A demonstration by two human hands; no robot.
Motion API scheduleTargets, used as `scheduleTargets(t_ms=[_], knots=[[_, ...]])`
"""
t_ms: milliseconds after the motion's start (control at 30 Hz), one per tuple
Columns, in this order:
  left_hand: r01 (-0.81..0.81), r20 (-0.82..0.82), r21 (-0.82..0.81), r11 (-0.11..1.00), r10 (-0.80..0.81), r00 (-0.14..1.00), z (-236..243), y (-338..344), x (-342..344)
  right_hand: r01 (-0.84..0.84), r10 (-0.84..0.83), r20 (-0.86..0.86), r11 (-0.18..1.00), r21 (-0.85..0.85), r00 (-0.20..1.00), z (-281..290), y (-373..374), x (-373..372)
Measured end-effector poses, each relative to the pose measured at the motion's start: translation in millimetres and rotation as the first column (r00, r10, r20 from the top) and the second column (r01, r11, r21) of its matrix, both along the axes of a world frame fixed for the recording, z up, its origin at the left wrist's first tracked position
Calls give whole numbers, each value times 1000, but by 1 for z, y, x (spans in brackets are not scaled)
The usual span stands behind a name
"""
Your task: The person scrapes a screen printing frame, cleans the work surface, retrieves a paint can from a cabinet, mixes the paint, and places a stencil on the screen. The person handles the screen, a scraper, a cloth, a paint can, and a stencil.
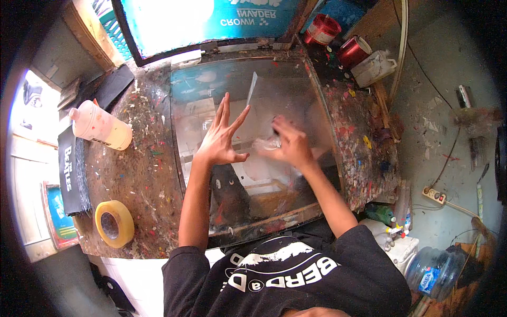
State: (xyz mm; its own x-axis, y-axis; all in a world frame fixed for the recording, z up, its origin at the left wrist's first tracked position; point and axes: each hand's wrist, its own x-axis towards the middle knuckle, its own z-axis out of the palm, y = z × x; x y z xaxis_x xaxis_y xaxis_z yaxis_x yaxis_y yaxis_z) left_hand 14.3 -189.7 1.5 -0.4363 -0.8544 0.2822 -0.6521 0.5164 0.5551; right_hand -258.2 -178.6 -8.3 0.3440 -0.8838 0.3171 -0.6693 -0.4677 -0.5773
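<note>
Glass, a large clear pane (296, 105) with reflections, lay flat on the paint-spattered wooden workbench (142, 174). Left hand (221, 138) pressed on it, fingers spread wide apart. Right hand (288, 145) was blurred, fingers seemingly curled around a small pale cloth (265, 143). Hard pressing might crack the pane or slide it off the bench. A yellow tape roll (114, 223) sat well apart.

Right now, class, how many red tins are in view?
2: one red tin at the table's far edge, another red tin just right of it, beside a white jug. Others may be hidden.
</note>
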Motion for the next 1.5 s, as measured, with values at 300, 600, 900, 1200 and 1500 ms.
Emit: scheduleTargets(t_ms=[300, 600, 900, 1200, 1500], knots=[[7, 81, 29, 1000, -10, 997, -1, 1, 0, -263, 230, -260, 960, -97, 938, -3, 24, 0], [-24, 82, 92, 995, 17, 997, -5, 1, -1, -198, 179, -269, 979, -46, 946, -13, 50, -15], [-19, 151, 62, 998, 10, 989, -14, -1, 0, 2, -1, -159, 1000, 6, 987, 5, 57, -3], [-26, 204, 102, 994, 4, 979, -13, -5, 0, 37, -48, -108, 994, -99, 993, 31, 29, 28], [0, 215, 99, 995, -21, 976, -13, -4, 2, -104, 90, -215, 993, -53, 973, 24, 15, 22]])
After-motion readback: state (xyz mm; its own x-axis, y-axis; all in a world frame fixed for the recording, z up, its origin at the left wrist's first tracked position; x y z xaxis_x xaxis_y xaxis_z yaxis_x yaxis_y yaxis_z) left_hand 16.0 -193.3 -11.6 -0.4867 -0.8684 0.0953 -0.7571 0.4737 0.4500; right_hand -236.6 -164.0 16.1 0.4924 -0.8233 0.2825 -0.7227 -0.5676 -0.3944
